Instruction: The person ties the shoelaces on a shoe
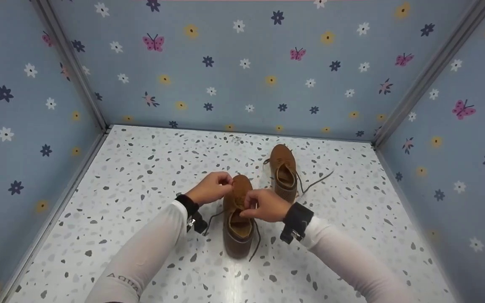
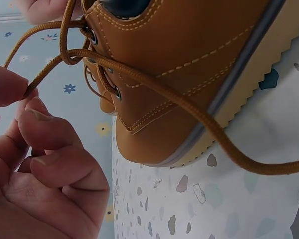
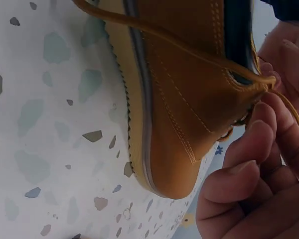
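Note:
A brown lace-up shoe (image 1: 238, 244) stands upright on the speckled surface, toe pointing away from me. Over its front part, my left hand (image 1: 210, 188) pinches the brown shoelace (image 2: 144, 78) between thumb and forefinger. The lace crosses itself in a loop near the eyelets, as the left wrist view shows. My right hand (image 1: 269, 205) is above the shoe's opening. In the right wrist view its thumb and forefinger pinch the lace close to the top eyelets (image 3: 241, 121). A loose lace end trails down each side of the shoe.
A matching second shoe (image 1: 282, 156) stands farther back to the right, its lace (image 1: 319, 181) spread out on the surface. Blue flower-and-butterfly panels (image 1: 242, 75) enclose the back and both sides of the white speckled surface (image 1: 150, 155).

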A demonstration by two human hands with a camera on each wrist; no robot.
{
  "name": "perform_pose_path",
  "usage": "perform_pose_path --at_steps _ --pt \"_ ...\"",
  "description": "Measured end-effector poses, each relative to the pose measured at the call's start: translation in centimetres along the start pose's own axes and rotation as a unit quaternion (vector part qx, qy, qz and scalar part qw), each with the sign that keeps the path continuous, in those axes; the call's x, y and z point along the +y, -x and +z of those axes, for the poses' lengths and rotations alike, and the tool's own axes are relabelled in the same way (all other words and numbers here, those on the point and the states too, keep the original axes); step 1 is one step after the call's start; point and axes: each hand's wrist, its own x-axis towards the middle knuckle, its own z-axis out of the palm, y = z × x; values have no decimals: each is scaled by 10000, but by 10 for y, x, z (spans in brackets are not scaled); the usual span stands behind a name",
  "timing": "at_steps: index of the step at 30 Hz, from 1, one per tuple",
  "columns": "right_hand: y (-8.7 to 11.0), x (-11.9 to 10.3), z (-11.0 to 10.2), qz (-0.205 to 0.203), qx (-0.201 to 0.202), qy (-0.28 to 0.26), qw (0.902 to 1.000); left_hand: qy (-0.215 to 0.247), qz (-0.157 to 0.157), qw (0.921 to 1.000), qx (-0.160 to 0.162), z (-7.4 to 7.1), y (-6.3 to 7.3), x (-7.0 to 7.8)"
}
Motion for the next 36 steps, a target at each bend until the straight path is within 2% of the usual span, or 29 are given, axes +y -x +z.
perform_pose_path --at_steps 8,15,20,23,26,30,36 --pt "-1 -2 3 -117 110 220 9996 74 389 9992 30 2 3 1" --pt "1 -3 -5 -144 212 65 9996 340 422 9985 -121 -3 8 -1" --pt "3 -3 -9 -66 87 -309 9995 821 294 9947 -545 -9 13 -4" --pt "3 -2 -10 -71 62 -348 9994 947 287 9918 -811 -12 15 -5" --pt "2 -1 -10 -133 125 -250 9995 802 362 9928 -808 -13 16 -5" --pt "1 -1 -11 -129 128 -238 9996 454 406 9961 -635 -13 18 -5" --pt "0 0 -13 -120 65 -234 9996 146 235 9982 -524 -14 21 -4"
